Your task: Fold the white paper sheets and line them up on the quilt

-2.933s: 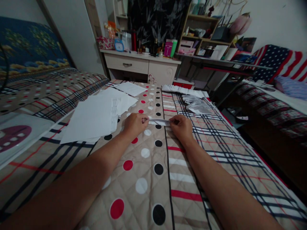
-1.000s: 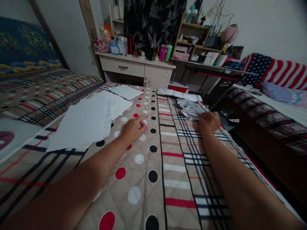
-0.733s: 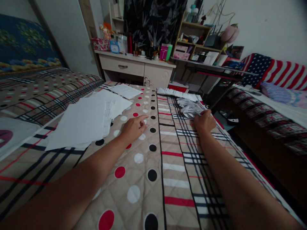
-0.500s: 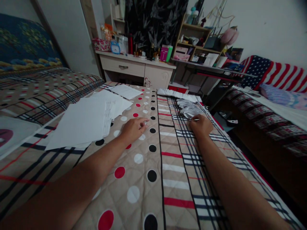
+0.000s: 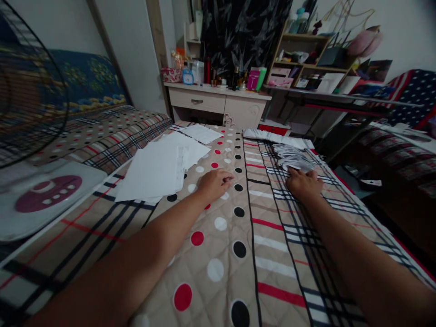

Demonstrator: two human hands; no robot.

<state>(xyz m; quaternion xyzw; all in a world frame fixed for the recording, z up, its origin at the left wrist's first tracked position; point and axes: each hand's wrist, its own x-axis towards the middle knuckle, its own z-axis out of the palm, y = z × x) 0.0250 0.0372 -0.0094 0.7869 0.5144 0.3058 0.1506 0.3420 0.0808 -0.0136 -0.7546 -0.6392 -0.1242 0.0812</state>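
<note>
My left hand (image 5: pixel 215 185) hovers over or rests on the dotted part of the bedspread (image 5: pixel 218 245), its fingers bent together. Whatever may be between them is too small or hidden to name. To the right, my right hand (image 5: pixel 304 185) lies palm down at the near edge of a pile of folded white paper strips (image 5: pixel 293 156), touching it. Its fingers look parted, though their tips are partly hidden. Behind that pile stretches a long row of folded white papers (image 5: pixel 277 137). Left of my left hand, loose white sheets (image 5: pixel 150 170) overlap in a stack.
A fan (image 5: pixel 32 86) stands at the far left, beside a white package with a purple oval (image 5: pixel 49 194). Beyond the bed are a white dresser (image 5: pixel 197 96) crowded with bottles and a desk with shelves (image 5: pixel 306 75). The bed's right edge drops to the floor.
The view has swung left, bringing the fan and the package into sight. My right hand has turned flatter against the paper strips. My left hand stays over the dots, fingers still bent.
</note>
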